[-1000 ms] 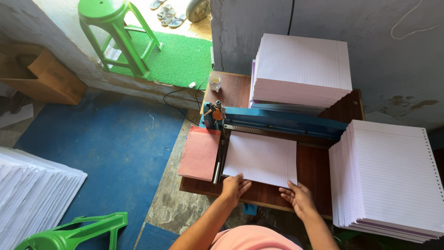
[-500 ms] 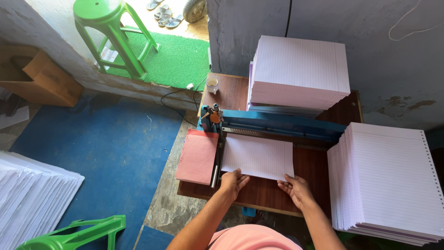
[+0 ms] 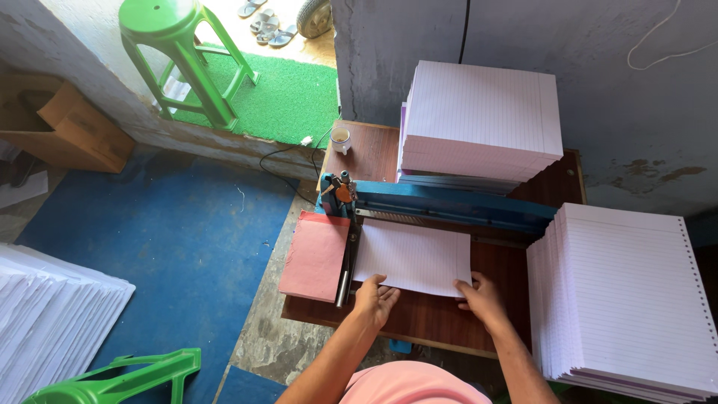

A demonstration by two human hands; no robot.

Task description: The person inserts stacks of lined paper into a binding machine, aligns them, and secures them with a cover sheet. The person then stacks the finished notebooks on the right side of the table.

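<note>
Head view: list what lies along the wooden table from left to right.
Pink card stack → black lever handle → left hand → lined sheets under the blue punch → right hand → tall stack of punched lined paper.

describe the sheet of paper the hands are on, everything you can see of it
The lined sheet is white with fine ruled lines. It lies flat on the brown wooden table, its far edge at the blue punching machine. The left hand and right hand press its near corners. It looks uncreased.

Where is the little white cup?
The cup sits at the wooden table's far left corner, left of the tall ruled paper stack.
</note>
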